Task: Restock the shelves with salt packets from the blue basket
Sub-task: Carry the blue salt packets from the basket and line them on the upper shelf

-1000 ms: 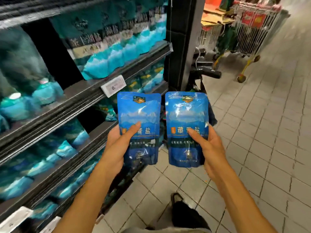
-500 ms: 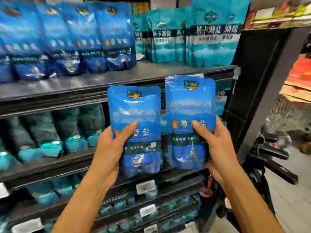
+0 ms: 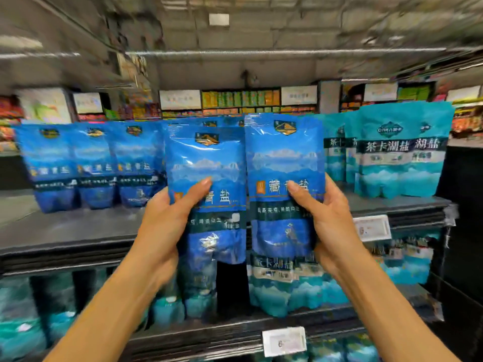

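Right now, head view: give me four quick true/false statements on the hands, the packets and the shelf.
1. Each hand holds one blue packet. True: left hand grips the left packet, right hand the right packet.
2. Both held packets lie flat on the shelf. False: they are held upright in front of the top shelf.
3. Teal packets stand right of the blue row. True.
4. The blue basket is visible. False: it is not in view.

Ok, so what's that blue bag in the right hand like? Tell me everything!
The blue salt packet is a shiny plastic pouch, held upright in front of the top shelf. It has a gold emblem near the top, snowy mountains across the middle and a dark band lower down. The right hand grips its lower right edge, thumb across the front.
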